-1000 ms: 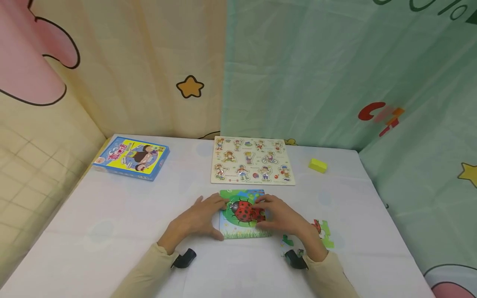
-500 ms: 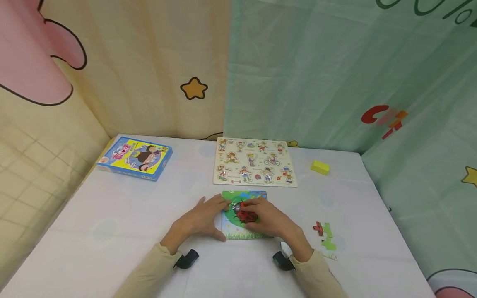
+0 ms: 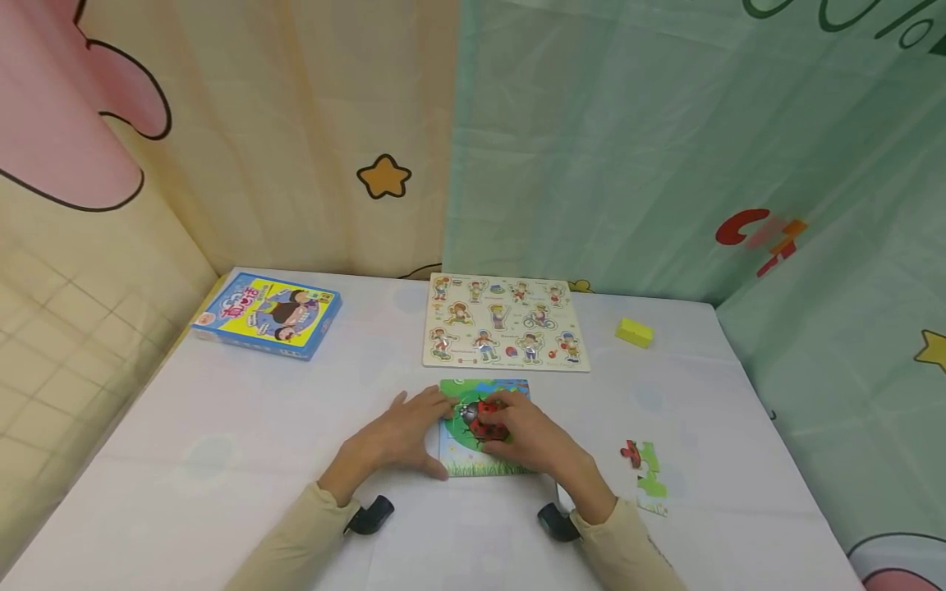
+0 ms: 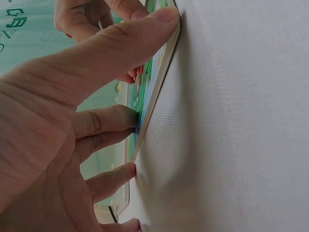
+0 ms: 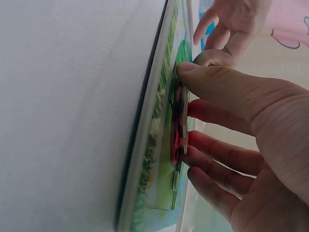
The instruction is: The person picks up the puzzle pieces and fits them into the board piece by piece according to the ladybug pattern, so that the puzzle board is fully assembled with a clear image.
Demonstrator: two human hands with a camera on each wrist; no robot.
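The ladybug puzzle board (image 3: 473, 469) lies flat on the table. The left hand (image 3: 402, 431) rests at the board's left side, thumb at its lower left corner and fingertips on its left edge; the left wrist view shows the thumb (image 4: 120, 48) along the board's rim. With its fingertips the right hand (image 3: 538, 435) holds a red piece over the ladybug picture. In the right wrist view that piece (image 5: 185, 125) stands slightly raised from the board, between thumb and fingers. The right hand hides the board's right part.
Loose puzzle pieces (image 3: 650, 484) lie on the table to the right. Behind the board is a wooden puzzle with figures (image 3: 506, 322). A blue and yellow box (image 3: 269, 313) lies at the back left, a yellow block (image 3: 634, 332) at the back right.
The right hand has moved left, from the board's right edge to over the ladybug's middle, uncovering the loose pieces at right. The left hand has kept its place on the board.
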